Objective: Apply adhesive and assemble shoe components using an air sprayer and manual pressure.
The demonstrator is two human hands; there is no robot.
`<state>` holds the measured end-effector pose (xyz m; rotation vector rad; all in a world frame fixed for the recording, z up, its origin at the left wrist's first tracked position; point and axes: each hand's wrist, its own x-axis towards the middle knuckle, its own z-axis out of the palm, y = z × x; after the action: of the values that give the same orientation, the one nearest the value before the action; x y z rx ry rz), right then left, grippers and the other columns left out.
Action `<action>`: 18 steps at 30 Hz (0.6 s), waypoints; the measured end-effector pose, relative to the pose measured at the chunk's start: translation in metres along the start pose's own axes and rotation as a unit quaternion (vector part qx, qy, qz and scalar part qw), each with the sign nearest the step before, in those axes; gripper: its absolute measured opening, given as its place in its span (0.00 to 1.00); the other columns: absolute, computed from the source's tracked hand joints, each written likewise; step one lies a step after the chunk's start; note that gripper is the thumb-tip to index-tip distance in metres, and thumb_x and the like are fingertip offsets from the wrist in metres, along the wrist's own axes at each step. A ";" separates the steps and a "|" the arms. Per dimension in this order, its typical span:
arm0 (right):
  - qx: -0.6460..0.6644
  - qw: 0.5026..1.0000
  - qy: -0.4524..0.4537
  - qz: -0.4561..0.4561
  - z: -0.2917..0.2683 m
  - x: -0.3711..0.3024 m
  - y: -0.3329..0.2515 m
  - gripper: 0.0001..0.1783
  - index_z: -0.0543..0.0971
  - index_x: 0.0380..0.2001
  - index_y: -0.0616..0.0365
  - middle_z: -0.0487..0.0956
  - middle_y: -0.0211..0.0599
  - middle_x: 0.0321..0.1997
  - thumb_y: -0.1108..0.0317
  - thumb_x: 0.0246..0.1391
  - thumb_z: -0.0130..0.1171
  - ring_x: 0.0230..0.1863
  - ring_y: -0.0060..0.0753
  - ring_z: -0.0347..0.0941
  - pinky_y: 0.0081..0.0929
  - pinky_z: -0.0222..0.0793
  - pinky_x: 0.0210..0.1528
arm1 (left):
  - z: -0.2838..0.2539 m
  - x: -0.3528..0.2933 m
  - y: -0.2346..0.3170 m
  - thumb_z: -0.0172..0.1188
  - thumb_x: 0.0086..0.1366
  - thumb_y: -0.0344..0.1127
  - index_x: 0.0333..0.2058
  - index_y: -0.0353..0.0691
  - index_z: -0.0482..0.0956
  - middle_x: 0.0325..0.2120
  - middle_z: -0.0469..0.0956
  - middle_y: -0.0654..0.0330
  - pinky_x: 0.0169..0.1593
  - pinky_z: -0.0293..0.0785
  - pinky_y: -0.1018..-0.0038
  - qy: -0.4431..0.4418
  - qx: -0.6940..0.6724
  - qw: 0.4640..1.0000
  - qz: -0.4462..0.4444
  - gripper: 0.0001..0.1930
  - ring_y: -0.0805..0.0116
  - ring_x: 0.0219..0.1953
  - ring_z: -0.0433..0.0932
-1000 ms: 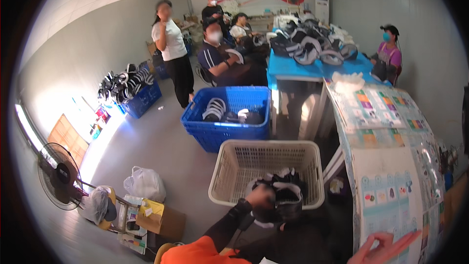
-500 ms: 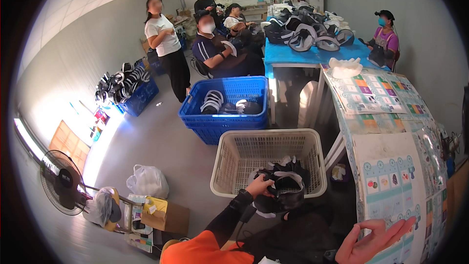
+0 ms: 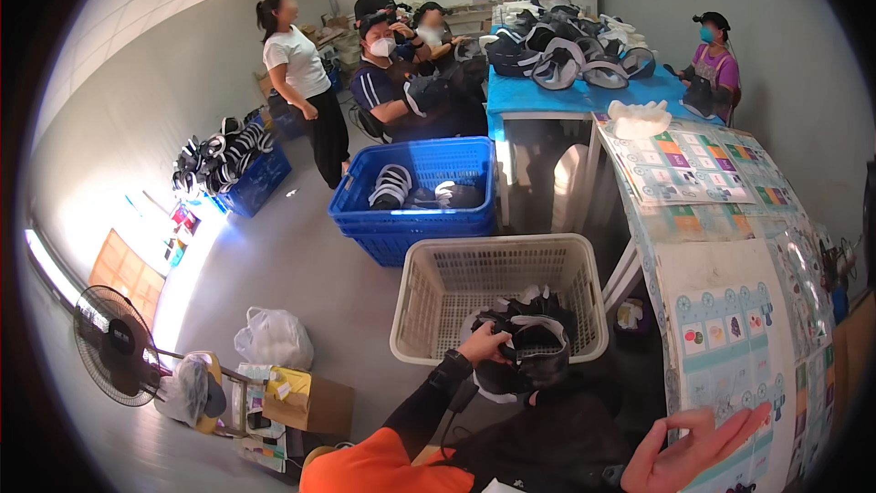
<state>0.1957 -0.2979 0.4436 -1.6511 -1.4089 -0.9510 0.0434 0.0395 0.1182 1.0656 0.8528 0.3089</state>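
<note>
- A black padded headgear piece with a pale rim [image 3: 525, 356] is being held over the near edge of a cream plastic basket [image 3: 429, 310], partly inside it and partly overhanging the rim toward the person.
- It is being gripped by the left hand [image 3: 482, 344], whose fingers are curled closed over its upper left side; the black sleeve is coming up from the lower edge.
- The right hand [image 3: 689, 447] is being kept apart at the lower right, palm up, with the fingers spread open and nothing in them, just beside the edge of a table covered with printed sheets [image 3: 730, 338].
- The headgear piece is lying to the left of and above the right hand, so the left hand is clearly the nearer one; its long axis is running roughly left to right across the basket's near rim.
- More dark pieces are lying inside the basket behind it.
- Beyond the basket, a blue crate [image 3: 411, 219] with similar pieces is standing on the floor, and a blue table [image 3: 547, 100] piled with them is being attended by several seated and standing people.
- A floor fan [image 3: 114, 347] and a cardboard box [image 3: 306, 402] are standing at the lower left.
</note>
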 end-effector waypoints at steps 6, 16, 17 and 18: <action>0.089 0.995 0.023 0.029 -0.003 -0.003 -0.003 0.37 0.47 0.80 0.58 0.37 0.47 0.85 0.69 0.75 0.49 0.24 0.29 0.56 0.32 0.55 0.27 | -0.015 -0.002 -0.009 0.62 0.69 0.34 0.53 0.31 0.63 0.33 0.81 0.50 0.31 0.88 0.63 -0.002 -0.037 0.999 0.020 0.22 0.52 0.28 0.87; 0.190 0.963 -0.071 0.178 0.008 -0.037 0.012 0.12 0.82 0.52 0.65 0.82 0.48 0.54 0.74 0.72 0.54 0.43 0.43 0.80 0.33 0.78 0.40 | -0.042 0.027 -0.059 0.68 0.65 0.38 0.51 0.33 0.73 0.36 0.82 0.50 0.42 0.88 0.62 0.019 -0.032 0.999 0.040 0.21 0.52 0.38 0.86; 0.183 0.961 -0.091 0.185 0.006 -0.046 0.016 0.12 0.83 0.52 0.65 0.82 0.48 0.53 0.75 0.71 0.54 0.45 0.46 0.81 0.33 0.79 0.42 | -0.054 0.038 -0.075 0.72 0.62 0.41 0.50 0.35 0.78 0.38 0.82 0.50 0.46 0.86 0.61 0.037 -0.032 0.995 0.082 0.22 0.51 0.43 0.85; 0.170 0.955 -0.098 0.223 0.004 -0.064 0.024 0.12 0.83 0.51 0.63 0.83 0.48 0.52 0.75 0.71 0.54 0.47 0.48 0.81 0.34 0.80 0.44 | -0.031 0.042 -0.066 0.74 0.58 0.46 0.48 0.38 0.81 0.39 0.83 0.49 0.48 0.84 0.59 -0.022 0.040 0.994 0.099 0.24 0.49 0.46 0.83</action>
<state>0.2123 -0.3249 0.3832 -1.7231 -1.1664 -0.2755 0.0364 0.0530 0.0358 1.2303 0.7260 0.4202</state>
